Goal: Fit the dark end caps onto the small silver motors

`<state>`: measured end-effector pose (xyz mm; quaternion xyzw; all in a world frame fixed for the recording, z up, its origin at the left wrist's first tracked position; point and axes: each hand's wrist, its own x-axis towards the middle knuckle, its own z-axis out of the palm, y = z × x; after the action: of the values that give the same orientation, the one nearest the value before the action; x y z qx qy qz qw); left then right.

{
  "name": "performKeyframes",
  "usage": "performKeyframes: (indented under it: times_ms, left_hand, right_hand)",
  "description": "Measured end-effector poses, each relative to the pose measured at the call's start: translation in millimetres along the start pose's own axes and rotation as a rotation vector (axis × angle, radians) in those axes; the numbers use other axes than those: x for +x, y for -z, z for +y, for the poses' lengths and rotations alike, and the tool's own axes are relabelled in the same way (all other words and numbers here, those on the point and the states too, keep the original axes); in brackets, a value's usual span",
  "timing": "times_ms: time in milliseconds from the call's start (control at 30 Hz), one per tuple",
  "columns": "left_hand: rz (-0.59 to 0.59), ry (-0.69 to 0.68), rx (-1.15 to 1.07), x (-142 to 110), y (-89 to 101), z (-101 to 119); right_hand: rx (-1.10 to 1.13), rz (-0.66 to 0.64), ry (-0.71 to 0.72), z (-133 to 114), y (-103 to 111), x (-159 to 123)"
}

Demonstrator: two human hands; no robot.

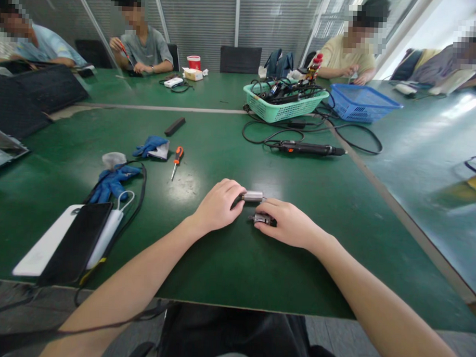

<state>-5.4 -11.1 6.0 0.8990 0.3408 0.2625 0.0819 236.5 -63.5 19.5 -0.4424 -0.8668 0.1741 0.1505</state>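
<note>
Green bench (203, 271) beneath both hands: the left hand's (220, 205) grip closes on a silvery cylinder (253, 196); nearer, the right hand's (289, 222) grip holds a small metal piece (262, 219).

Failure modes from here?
1. The left hand and right hand work almost touching, so the silver cylinder and the metal part could knock together.
2. Either piece might roll if let go, as both look roundish and the table looks flat.
3. The cable runs by the phone; a snag might drag it.
</note>
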Motion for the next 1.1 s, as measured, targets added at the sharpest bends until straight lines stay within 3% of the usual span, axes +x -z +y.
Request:
performKeyframes:
  times_ms: [167,267,700,1100]
  left_hand:
    - [-0.247,-0.13,0.062,-4.9,5.5,9.1]
    - [-0.325,-0.156,0.075,-6.4,5.3,12.7]
    - [-0.313,-0.146,0.006,-4.6,-2.3,5.4]
    - [-0.336,-0.131,0.013,-2.0,2.6,-1.5]
  right_hand:
    - [0.002,0.009,0.008,0.6,-2.2,-0.1]
    - [0.014,0.006,0.008,-0.9,-2.3,0.6]
    - [0.039,0.048,0.031,-4.7,-8.6,1.2]
    - [0.023,0.103,0.089,-3.4,-13.9,-0.3]
